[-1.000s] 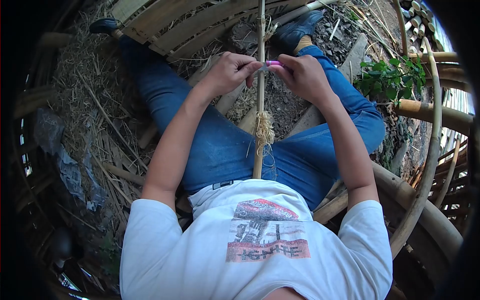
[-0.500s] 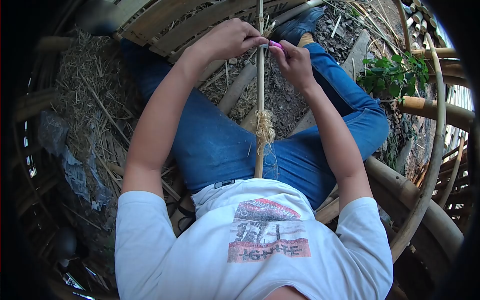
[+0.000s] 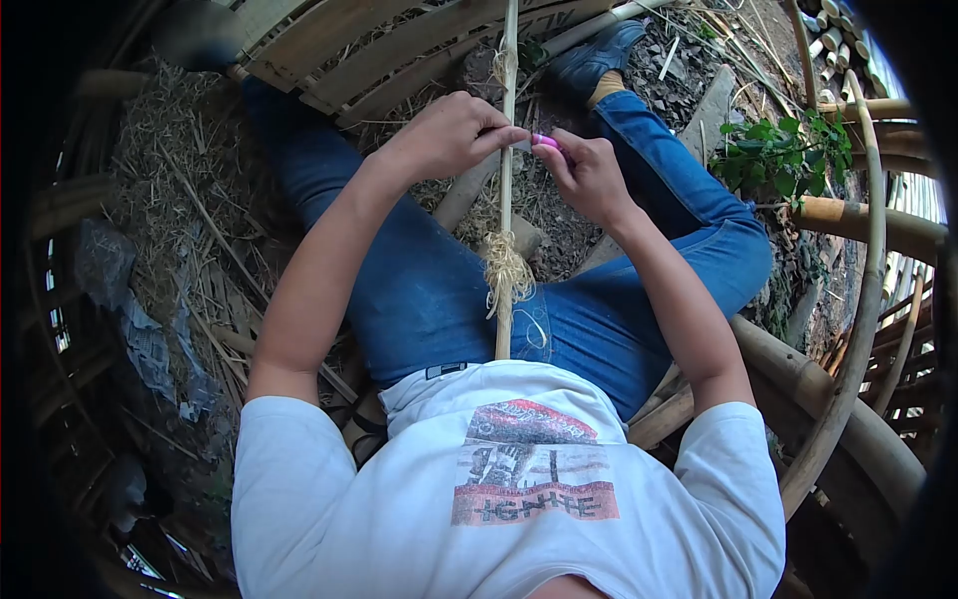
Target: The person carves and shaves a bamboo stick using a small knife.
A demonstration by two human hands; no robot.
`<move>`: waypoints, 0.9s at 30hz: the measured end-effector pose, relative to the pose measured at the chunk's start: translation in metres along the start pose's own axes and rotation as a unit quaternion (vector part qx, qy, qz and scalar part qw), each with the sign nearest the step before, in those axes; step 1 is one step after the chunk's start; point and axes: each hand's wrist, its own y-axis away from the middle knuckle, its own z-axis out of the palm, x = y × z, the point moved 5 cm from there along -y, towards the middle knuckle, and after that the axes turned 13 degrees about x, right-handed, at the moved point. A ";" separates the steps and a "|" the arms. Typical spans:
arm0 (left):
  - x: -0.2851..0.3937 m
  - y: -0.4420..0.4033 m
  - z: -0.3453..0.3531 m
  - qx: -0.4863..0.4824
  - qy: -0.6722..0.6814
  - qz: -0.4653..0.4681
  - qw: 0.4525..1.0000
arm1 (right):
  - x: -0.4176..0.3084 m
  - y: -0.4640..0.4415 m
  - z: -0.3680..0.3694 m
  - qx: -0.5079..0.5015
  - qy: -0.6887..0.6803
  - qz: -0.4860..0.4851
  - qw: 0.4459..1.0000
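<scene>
A slim pale bamboo stick (image 3: 507,190) runs upright in the view, from the top edge down to my waist between my legs. My right hand (image 3: 591,178) is closed round the purple handle of a small knife (image 3: 545,142). The knife's short pale blade lies across the stick. On the other side of the stick, my left hand (image 3: 444,135) is closed, with finger and thumb pinched at the blade's tip. A tangle of curled shavings (image 3: 507,268) clings to the stick below both hands, over my lap.
A slatted wooden panel (image 3: 384,60) stands at the top. Thick bamboo poles (image 3: 828,389) and a leafy plant (image 3: 783,155) are on the right. Dry straw (image 3: 185,190) and crumpled plastic (image 3: 150,344) lie on the left. Cut bamboo pieces (image 3: 833,45) are stacked at the far right.
Both hands have come down along the stick towards my body, with the knife between them. The stick has shifted slightly left, and the shavings look looser and more spread.
</scene>
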 end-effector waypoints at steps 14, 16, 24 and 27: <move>-0.060 0.025 0.027 0.150 0.252 -0.121 0.948 | -0.038 -0.087 0.003 -0.152 0.259 -0.172 0.938; -0.061 0.024 0.034 0.178 0.295 -0.128 0.930 | -0.043 -0.096 0.003 -0.185 0.267 -0.166 0.931; -0.040 0.007 0.045 0.157 0.292 -0.121 0.936 | -0.033 -0.089 -0.023 -0.208 0.252 -0.161 0.931; -0.043 0.004 0.048 0.144 0.309 -0.126 0.932 | -0.030 -0.087 -0.023 -0.200 0.261 -0.160 0.931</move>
